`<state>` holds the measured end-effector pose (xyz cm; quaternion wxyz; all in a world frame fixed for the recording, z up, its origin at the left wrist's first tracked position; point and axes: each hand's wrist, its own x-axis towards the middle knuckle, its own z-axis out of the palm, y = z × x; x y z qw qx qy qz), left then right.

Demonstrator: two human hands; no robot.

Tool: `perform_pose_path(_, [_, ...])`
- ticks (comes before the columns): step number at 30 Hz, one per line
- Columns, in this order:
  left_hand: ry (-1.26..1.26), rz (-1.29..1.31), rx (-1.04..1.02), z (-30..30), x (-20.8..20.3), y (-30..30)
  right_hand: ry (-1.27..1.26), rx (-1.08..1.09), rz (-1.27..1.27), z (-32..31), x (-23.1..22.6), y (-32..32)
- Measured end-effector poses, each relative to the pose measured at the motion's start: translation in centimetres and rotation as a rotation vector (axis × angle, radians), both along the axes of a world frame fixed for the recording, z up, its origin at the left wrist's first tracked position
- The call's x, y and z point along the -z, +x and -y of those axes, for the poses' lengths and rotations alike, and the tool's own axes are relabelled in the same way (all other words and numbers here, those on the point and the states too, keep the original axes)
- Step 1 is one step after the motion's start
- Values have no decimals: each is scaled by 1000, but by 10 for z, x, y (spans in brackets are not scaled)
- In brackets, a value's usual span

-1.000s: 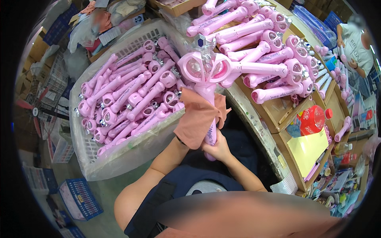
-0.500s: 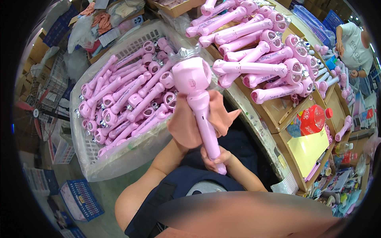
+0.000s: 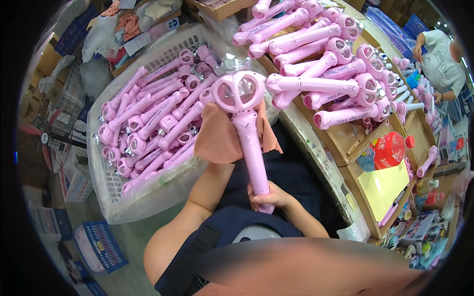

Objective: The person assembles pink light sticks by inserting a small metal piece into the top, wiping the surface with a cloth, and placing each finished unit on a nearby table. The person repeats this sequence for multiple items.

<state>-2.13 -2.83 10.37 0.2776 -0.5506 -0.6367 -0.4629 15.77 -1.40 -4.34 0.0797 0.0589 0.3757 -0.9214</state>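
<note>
A pink toy wand (image 3: 253,148) stands tilted in front of me, its round head with clear windows facing up and a clear crown-like tip at the far end. My right hand (image 3: 272,197) is closed around the bottom of its handle. An orange cloth (image 3: 216,135) hangs on both sides of the wand's neck, behind the handle. My left forearm (image 3: 216,182) reaches up under that cloth, which my left hand holds against the back of the wand; its fingers are hidden. Many similar pink wands (image 3: 170,108) lie in the basket to the left.
The white plastic basket (image 3: 106,195) is lined with clear film. At right, more wands (image 3: 316,86) are piled on a bench with cardboard trays (image 3: 348,135), a red-labelled bottle (image 3: 390,150) and yellow paper (image 3: 382,185). Another person (image 3: 442,61) works at the far right.
The wand has turned about its length, so its windowed face now shows instead of its side. The cloth has shifted left with it, less of it showing on the right.
</note>
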Motion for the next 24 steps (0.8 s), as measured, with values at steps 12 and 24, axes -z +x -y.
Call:
perform_pose_path(12, [-241, 1661, 1427, 3, 55, 9, 58, 116, -32, -1, 10, -3])
perform_pose_path(24, [-267, 1044, 580, 20, 26, 28, 534, 25, 23, -12, -12, -7])
